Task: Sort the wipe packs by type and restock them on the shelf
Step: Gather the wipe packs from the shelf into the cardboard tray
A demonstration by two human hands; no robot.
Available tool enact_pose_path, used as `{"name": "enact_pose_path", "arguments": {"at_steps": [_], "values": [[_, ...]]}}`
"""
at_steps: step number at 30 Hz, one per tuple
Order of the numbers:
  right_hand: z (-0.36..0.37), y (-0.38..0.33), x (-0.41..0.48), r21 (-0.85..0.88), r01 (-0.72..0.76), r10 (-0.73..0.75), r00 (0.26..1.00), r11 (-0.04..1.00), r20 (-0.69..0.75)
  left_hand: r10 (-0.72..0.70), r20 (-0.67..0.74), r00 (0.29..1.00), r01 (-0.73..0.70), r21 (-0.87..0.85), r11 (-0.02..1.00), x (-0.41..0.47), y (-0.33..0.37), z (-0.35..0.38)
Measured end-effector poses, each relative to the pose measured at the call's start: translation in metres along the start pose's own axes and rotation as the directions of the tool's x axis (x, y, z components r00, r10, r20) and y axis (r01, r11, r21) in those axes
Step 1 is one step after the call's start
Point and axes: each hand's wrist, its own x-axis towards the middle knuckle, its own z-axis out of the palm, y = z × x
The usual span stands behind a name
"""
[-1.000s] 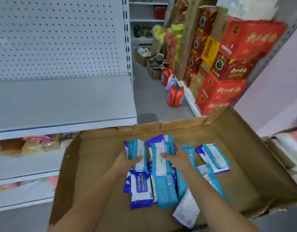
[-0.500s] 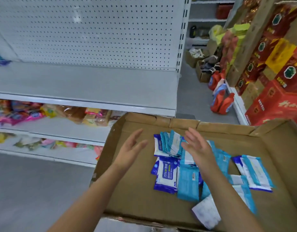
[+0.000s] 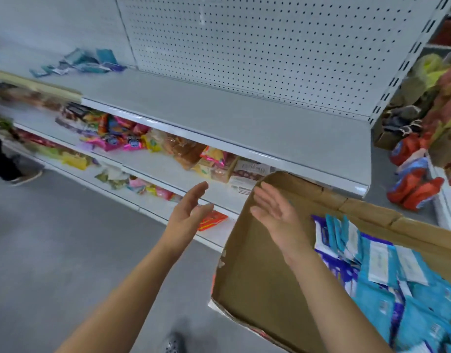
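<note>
Cardboard box (image 3: 257, 289) stands at the near right. The left part of its brown bottom is bare, and a heap of blue and purple wipe packs (image 3: 387, 284) lies in its right part. Both hands are raised with palms turned toward each other, apart from the heap. The left hand (image 3: 187, 212) hovers to the left of the box, in front of the lower shelves (image 3: 168, 171); its grip is slack, fingers straight, nothing in it. The right hand (image 3: 275, 212) is over the box's far left corner, its grip likewise loose and unfilled, fingers spread. Beyond them the grey shelf (image 3: 219, 110) runs under a white pegboard (image 3: 270, 47), and a small cluster of teal packs (image 3: 92, 62) lies at its far left end. Bright snack packets (image 3: 117, 133) crowd the lower shelves. Red and blue bags (image 3: 412, 184) lie on the grey floor (image 3: 53, 250) at the far right.
</note>
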Motion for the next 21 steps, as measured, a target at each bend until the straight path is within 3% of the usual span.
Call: {"name": "enact_pose_path", "arguments": {"at_steps": [10, 21], "values": [[0.214, 0.020, 0.109, -0.016, -0.111, 0.112, 0.992, 0.994, 0.058, -0.128, -0.070, 0.989, 0.119, -0.123, 0.985, 0.072, -0.082, -0.199], [0.317, 0.042, 0.240, -0.028, -0.198, 0.200, 0.975, 0.980, 0.095, -0.172, -0.118, 0.978, 0.143, -0.221, 0.965, 0.179, -0.127, -0.296]]}}
